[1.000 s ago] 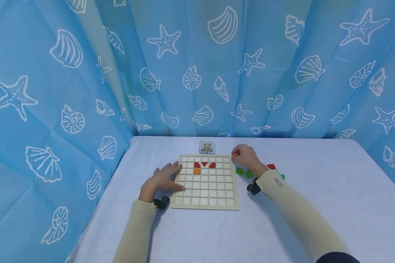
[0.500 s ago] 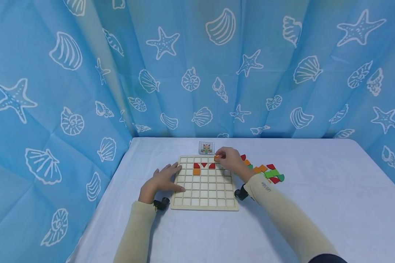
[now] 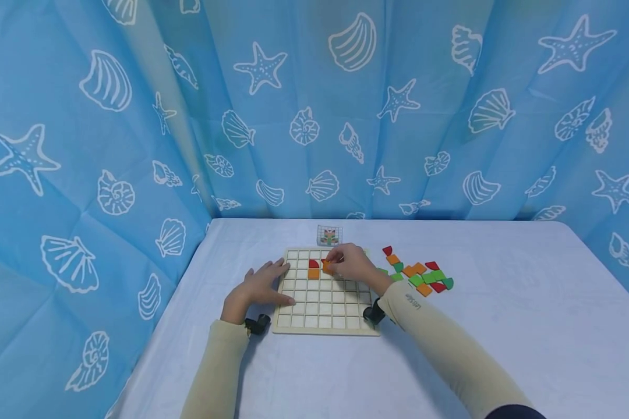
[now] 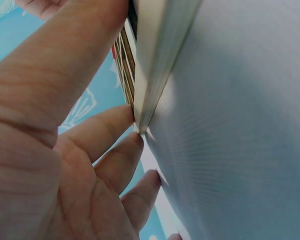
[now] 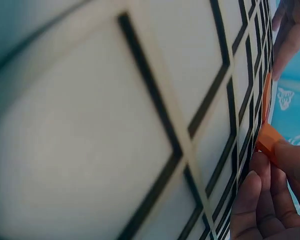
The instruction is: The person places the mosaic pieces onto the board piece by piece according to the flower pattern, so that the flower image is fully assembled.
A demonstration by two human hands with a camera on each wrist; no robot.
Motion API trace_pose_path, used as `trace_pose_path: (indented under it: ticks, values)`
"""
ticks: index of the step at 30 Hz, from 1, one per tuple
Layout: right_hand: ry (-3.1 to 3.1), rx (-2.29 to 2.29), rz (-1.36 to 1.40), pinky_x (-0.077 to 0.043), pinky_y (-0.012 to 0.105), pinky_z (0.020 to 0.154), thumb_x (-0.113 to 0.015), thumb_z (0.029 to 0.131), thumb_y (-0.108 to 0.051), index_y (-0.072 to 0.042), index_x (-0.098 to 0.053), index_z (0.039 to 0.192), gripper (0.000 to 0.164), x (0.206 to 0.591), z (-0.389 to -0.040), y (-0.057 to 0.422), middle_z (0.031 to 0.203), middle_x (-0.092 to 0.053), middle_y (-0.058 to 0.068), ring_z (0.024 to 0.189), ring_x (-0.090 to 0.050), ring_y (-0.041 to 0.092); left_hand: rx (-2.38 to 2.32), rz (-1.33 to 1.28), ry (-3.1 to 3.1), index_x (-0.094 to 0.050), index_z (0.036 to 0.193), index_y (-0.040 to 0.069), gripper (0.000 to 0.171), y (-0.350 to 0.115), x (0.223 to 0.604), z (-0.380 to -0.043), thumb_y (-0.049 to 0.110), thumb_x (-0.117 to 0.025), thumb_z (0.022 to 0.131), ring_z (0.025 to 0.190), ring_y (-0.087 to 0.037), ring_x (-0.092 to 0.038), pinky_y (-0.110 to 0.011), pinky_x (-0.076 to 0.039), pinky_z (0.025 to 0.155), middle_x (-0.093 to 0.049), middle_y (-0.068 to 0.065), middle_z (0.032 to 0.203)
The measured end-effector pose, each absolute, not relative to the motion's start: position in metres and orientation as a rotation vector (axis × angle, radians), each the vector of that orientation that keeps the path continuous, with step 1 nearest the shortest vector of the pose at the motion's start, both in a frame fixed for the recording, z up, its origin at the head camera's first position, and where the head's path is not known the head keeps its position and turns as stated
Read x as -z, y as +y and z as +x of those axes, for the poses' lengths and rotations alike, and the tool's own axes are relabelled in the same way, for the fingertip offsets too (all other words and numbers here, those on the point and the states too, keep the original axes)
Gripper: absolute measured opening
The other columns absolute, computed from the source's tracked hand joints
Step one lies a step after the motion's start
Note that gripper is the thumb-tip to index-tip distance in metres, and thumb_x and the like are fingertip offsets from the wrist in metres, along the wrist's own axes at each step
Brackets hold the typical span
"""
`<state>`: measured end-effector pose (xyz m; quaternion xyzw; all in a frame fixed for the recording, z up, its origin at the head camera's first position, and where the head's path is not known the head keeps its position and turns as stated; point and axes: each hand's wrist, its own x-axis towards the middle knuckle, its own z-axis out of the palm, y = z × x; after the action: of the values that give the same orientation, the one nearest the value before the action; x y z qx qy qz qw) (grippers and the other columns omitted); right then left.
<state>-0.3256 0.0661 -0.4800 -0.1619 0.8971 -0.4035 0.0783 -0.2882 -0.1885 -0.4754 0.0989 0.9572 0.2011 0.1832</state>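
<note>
My right hand [image 3: 352,263] pinches an orange square tile [image 3: 327,267] between thumb and fingers, low over the wooden grid board [image 3: 325,331]. In the right wrist view the tile [image 5: 270,141] is tilted at the board's surface. Just left of it, a placed orange square tile [image 3: 313,273] sits in a cell below a red quarter-round tile [image 3: 314,264]. My right hand covers the red pieces further right. My left hand [image 3: 259,285] lies with fingers spread along the board's left edge; in the left wrist view its fingertips [image 4: 127,112] touch the board's side.
Loose red, orange and green tiles [image 3: 419,276] lie scattered on the white tablecloth right of the board. Behind the board stands a small pattern card [image 3: 329,235]. A blue curtain [image 3: 304,116] with shell prints hangs behind and at the left.
My right hand has carried the orange tile leftward from beyond the board's upper right edge to beside the placed orange tile. The left hand stays where it was.
</note>
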Motion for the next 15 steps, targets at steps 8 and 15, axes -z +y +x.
trace_pose_path:
  ticks: [8, 15]
  values:
    - [2.689, 1.112, -0.571, -0.056, 0.033, 0.081, -0.071, 0.091, -0.011, -0.008, -0.072, 0.1, 0.01, 0.4755, -0.3196, 0.0607, 0.097, -0.072, 0.004, 0.087, -0.065, 0.015, -0.565, 0.277, 2.698, -0.033, 0.156, 0.018, 0.1, -0.1875, 0.4724, -0.2887, 0.052, -0.081, 0.075, 0.154, -0.031, -0.012, -0.066, -0.003, 0.12, -0.022, -0.004, 0.166]
    - [2.738, 0.965, -0.529, -0.056, 0.034, 0.086, -0.072, 0.09, -0.014, -0.01, -0.075, 0.1, 0.011, 0.4787, -0.3193, 0.0573, 0.097, -0.071, 0.002, 0.092, -0.063, 0.016, -0.56, 0.287, 2.693, -0.033, 0.155, 0.017, 0.1, -0.1881, 0.4732, -0.2887, 0.051, -0.081, 0.075, 0.154, -0.032, -0.013, -0.067, -0.004, 0.119, -0.022, -0.005, 0.165]
